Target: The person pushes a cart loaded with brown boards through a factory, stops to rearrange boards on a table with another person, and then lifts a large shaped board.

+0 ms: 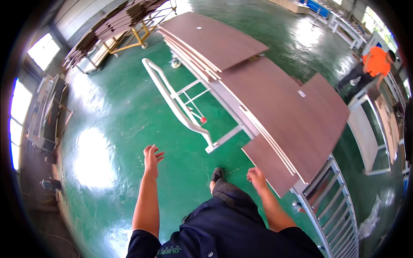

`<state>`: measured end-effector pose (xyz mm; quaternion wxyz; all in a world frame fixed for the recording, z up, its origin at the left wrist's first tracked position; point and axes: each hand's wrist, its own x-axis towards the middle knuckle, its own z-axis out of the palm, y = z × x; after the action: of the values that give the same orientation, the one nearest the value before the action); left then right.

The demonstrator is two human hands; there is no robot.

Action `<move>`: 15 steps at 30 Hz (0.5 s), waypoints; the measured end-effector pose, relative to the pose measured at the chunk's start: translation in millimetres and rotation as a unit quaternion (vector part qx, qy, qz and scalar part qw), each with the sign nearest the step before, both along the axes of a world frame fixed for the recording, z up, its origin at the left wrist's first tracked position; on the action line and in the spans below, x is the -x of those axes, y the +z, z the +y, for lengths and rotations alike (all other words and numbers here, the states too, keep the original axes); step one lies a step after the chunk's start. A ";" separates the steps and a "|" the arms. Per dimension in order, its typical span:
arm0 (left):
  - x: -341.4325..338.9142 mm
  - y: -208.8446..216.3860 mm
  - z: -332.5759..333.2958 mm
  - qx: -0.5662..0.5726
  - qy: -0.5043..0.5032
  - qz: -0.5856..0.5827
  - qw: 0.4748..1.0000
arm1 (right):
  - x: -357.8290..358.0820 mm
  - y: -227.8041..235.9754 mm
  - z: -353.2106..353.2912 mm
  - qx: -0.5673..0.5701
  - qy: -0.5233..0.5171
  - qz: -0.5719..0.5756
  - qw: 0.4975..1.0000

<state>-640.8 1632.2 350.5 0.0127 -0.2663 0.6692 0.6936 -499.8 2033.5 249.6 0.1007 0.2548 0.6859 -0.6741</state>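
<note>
1. Brown flat boards with pale cut edges (279,112) lie in a layered stack across the middle right of the view, a small white label (302,93) on the top face.
2. Beyond them, a second brown board pile with stepped pale edges (211,38) sits toward the top, touching the first stack.
3. One smaller brown rectangular panel (272,165) juts out from under the near end of the first stack, toward the person.
4. The bare right hand (257,177) is just beside this panel's edge, fingers curled in; whether it touches or grips the edge, I cannot tell.
5. The bare left hand (152,159) hangs over the glossy green floor (120,129), fingers loosely spread and holding nothing, well apart from the boards.
6. Ahead of the left hand stands a white bent-tube metal handle frame (172,103) with a red round knob (203,120) near its base.
7. Grey parallel metal bars of a rack (333,202) run below the near end of the stack.
8. At far right, a co-worker in an orange top (376,60) bends beside a pale framed stand (365,133).
</note>
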 end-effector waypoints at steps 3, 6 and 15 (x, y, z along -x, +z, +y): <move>51.1 14.8 -28.2 -0.002 0.029 0.004 1.000 | 93.2 -2.5 -47.3 -0.005 -0.012 0.058 0.998; 111.7 31.0 -61.7 -0.019 0.035 0.033 0.999 | 168.9 36.3 -126.1 -0.049 0.026 0.143 0.988; 418.5 -9.6 -91.8 0.000 -0.075 0.089 0.993 | 272.0 75.6 -230.5 -0.222 0.044 0.121 0.967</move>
<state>-1059.3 1540.4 340.8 0.0045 -0.1527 0.6859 0.7115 -771.7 1803.0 325.2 -0.0127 0.1571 0.8357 -0.5261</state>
